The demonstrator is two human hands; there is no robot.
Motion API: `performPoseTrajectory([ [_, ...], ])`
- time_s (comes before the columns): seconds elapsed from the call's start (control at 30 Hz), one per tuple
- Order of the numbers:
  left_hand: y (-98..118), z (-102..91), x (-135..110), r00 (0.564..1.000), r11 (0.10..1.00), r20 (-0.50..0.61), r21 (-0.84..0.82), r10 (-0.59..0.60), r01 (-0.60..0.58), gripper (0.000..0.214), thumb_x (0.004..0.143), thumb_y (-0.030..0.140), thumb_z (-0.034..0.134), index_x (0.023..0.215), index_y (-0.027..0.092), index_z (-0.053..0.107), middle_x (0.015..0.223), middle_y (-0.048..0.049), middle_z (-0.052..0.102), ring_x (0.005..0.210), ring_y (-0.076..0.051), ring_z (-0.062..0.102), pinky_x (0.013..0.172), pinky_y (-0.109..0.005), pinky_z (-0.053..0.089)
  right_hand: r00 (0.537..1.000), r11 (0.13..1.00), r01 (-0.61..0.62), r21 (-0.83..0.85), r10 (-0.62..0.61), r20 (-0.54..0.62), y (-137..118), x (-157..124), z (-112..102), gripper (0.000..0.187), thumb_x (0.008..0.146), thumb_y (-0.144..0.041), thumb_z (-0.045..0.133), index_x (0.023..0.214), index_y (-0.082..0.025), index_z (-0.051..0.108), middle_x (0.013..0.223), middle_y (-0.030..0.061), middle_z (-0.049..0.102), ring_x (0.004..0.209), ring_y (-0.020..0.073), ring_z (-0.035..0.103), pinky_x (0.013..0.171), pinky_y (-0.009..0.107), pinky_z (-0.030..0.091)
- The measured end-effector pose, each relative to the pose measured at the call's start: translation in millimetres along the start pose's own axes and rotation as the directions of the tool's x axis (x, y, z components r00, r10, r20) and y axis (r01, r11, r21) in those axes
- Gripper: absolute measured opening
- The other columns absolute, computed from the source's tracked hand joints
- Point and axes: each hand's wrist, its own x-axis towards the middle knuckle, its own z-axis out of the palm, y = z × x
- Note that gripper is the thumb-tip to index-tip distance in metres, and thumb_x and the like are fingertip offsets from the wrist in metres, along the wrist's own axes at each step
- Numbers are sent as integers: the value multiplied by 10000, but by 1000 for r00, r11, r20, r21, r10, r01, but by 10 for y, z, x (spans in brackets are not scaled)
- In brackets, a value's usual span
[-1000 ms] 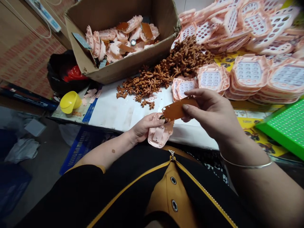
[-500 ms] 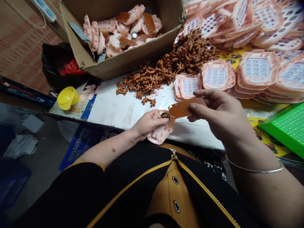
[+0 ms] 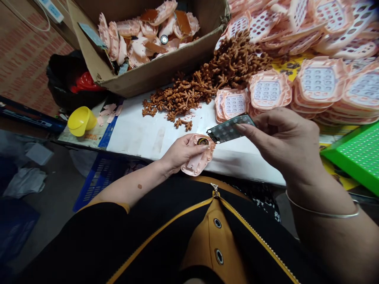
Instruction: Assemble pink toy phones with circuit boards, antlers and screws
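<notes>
My left hand (image 3: 181, 154) is closed on a pink plastic shell (image 3: 196, 162), its thumb lying over the shell's inner side. A round dark speaker (image 3: 203, 141) sits in the shell near the thumb tip, with thin wires beside it. My right hand (image 3: 275, 136) pinches a circuit board (image 3: 229, 129) between thumb and fingers. The board's dark face with rows of round pads is toward me. Its left end is just above and right of the shell; thin wires seem to run between the two.
Brown branching plastic parts (image 3: 207, 79) are heaped behind my hands. A cardboard box (image 3: 160, 67) of pink shells and boards stands behind. Stacked pink keypad panels (image 3: 267, 90) and a green tray (image 3: 355, 157) lie at right, a yellow cup (image 3: 81, 121) at left.
My right hand has turned the circuit board over, from its plain brown face to its dark padded face. My left hand still holds the shell in nearly the same spot.
</notes>
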Motion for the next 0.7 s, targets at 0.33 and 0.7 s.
performPoseTrajectory([
  [0.33,-38,34,4,993,996,-96,58,72,-66,259,698,186,754,943,151,675,842,-10,707,751,-131,628,736,-255,474,905,777,-426,462,365,221,-114,130,325,351,788,-453,762,717,-237,494,539,-46,548,406,129,559,387,267,456],
  [0.7,-32,-63,29,990,991,116,-94,-86,97,365,684,279,815,980,120,674,863,-47,713,747,-140,659,747,-275,506,854,646,-503,575,472,217,-45,143,443,307,755,-285,786,685,-229,493,511,-66,565,377,114,553,365,242,468],
])
